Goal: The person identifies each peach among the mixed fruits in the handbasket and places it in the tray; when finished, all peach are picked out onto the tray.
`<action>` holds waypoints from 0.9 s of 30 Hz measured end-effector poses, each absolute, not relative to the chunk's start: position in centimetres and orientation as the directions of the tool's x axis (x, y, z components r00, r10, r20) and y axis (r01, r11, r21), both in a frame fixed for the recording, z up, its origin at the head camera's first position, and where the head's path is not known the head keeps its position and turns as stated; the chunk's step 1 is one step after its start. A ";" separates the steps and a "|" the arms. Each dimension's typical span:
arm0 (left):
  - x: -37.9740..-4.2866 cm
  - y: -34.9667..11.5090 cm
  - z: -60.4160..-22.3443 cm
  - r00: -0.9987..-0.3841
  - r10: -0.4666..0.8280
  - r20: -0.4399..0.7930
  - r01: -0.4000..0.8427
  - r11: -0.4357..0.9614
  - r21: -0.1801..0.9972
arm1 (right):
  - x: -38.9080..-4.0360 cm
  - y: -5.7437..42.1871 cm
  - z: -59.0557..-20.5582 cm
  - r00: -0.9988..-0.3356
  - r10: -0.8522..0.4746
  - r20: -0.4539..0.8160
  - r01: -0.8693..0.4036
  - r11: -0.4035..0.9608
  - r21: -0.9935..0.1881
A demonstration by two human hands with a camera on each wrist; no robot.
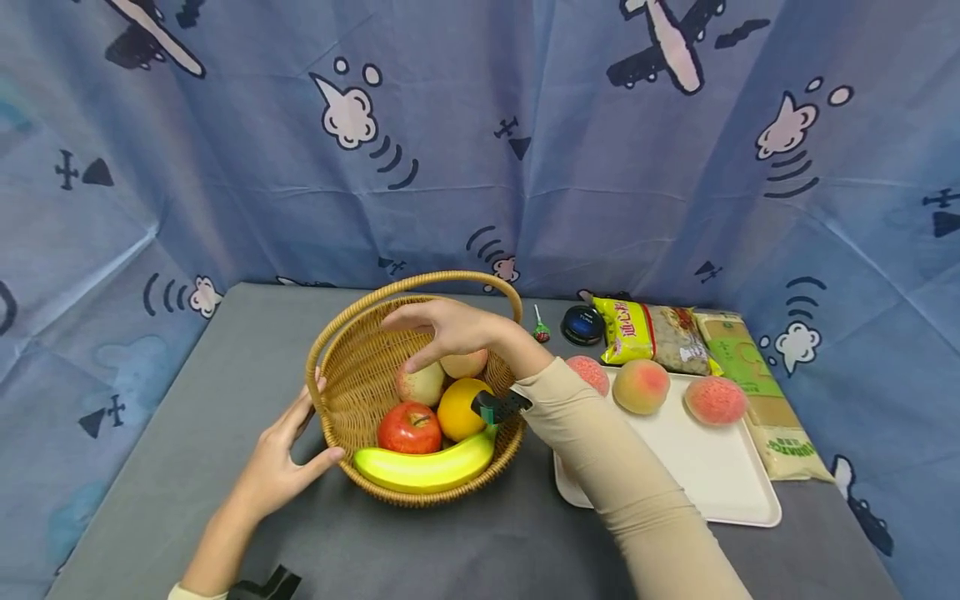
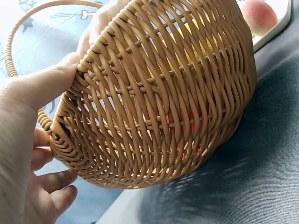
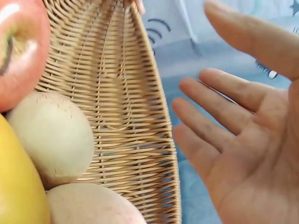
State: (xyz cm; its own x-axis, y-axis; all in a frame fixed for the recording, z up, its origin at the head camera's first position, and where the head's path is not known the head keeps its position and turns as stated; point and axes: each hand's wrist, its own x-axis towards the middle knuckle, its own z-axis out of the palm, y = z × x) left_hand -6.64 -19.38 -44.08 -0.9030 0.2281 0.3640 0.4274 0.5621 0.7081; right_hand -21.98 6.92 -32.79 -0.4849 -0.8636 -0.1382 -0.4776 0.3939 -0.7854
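Observation:
A wicker basket (image 1: 352, 375) with an arched handle leans on the grey table, its mouth toward me. Inside lie a banana (image 1: 427, 468) along the near rim, a red apple (image 1: 409, 427), an orange (image 1: 459, 408) and two pale peaches (image 1: 418, 387). My left hand (image 1: 273, 471) holds the basket's left side, thumb against the rim and fingers round by the handle's foot. Over the basket's mouth hovers my right hand (image 1: 450, 325), fingers extended and thumb apart, holding nothing. In the right wrist view its empty palm (image 3: 252, 154) faces the basket's rim.
To the right, a white tray (image 1: 675, 454) bears three pinkish peaches (image 1: 641, 386). Behind it are a lollipop (image 1: 541, 332), a round dark tin (image 1: 582, 325) and a yellow-ended food packet (image 1: 652, 333). A green-and-beige packet (image 1: 757, 392) lies along the tray's right side. Patterned curtains enclose the table.

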 end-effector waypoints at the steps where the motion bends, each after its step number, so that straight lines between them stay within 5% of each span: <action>1: -6.6 -19.5 -44.1 -0.904 0.227 0.363 0.426 0.564 0.708 | -22.4 6.6 -33.1 -0.472 -0.867 -0.162 -0.468 0.402 -0.787; 12: -6.8 -19.4 -44.2 -0.912 0.230 0.339 0.408 0.584 0.702 | -25.7 4.9 -35.0 -0.361 -0.832 -0.421 -0.388 0.545 -0.744; 27: -6.8 -19.4 -44.4 -0.911 0.223 0.346 0.410 0.562 0.718 | -27.3 3.7 -37.0 -0.272 -0.788 -0.553 -0.473 0.609 -0.636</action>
